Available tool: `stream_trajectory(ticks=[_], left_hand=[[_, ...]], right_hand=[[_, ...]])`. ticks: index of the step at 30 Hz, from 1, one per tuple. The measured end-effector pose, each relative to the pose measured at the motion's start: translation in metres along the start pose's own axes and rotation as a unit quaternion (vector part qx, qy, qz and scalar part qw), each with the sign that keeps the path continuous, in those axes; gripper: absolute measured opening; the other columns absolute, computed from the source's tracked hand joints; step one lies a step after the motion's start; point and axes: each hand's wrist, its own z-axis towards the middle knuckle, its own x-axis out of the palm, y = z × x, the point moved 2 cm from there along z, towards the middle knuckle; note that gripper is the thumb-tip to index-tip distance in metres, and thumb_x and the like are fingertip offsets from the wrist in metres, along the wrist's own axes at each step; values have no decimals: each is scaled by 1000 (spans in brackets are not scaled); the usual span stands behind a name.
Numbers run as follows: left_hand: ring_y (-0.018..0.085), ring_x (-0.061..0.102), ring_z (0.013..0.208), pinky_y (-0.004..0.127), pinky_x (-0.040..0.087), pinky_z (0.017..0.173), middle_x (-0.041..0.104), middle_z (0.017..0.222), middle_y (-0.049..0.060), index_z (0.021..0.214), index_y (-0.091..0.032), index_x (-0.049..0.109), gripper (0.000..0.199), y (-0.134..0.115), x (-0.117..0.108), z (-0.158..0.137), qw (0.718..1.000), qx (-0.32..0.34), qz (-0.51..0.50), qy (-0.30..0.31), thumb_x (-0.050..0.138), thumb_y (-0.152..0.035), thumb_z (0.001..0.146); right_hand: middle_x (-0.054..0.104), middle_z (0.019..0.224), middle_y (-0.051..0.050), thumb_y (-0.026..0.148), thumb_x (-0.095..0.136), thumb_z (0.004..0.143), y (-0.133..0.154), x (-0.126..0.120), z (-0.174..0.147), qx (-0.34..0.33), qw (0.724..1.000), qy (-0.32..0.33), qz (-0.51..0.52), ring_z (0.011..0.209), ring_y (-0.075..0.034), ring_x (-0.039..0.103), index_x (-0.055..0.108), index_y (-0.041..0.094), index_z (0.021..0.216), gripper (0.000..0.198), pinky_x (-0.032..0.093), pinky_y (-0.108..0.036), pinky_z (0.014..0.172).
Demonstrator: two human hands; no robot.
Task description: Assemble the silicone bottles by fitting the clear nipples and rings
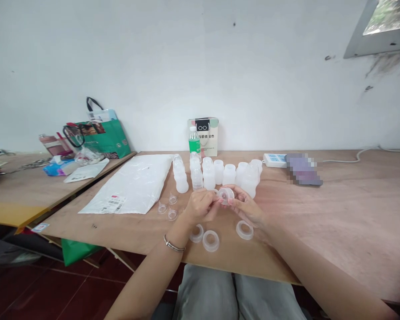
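Above the table, my right hand grips a translucent baby bottle collar between thumb and fingers. The fingers of my left hand are pinched together against the collar's left side; a clear piece, apparently a teat, shows inside its opening. Below my hands lie loose collar rings: one in front, one partly behind my left wrist, and one under my right hand. Clear teats stand left of my left hand. Just beyond my hands is a group of frosted baby bottles, some with domed tops.
A white plastic mailer lies to the left. Behind the bottles stand a green-labelled water bottle and a paper bag. A white power strip and a blurred-out flat packet lie right. Another table stands left.
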Motion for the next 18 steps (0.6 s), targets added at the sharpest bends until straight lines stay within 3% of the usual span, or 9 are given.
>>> stream_trajectory(ticks=[10, 18], left_hand=[[7, 48, 47, 18, 39, 46, 56, 58, -4, 80, -18, 48, 10, 1, -4, 2, 995, -92, -1, -24, 49, -19, 90], [10, 50, 47, 22, 37, 47, 56, 54, -3, 78, -18, 50, 9, -1, -4, 1, 1000, -3, 20, -21, 53, -12, 83]], right_hand=[[68, 89, 0, 34, 77, 72, 6, 4, -3, 16, 998, 53, 15, 71, -10, 62, 66, 23, 105, 36, 52, -23, 69], [67, 89, -1, 33, 76, 74, 4, 3, -3, 3, 999, 52, 2, 77, -12, 62, 61, 23, 102, 34, 51, -25, 72]])
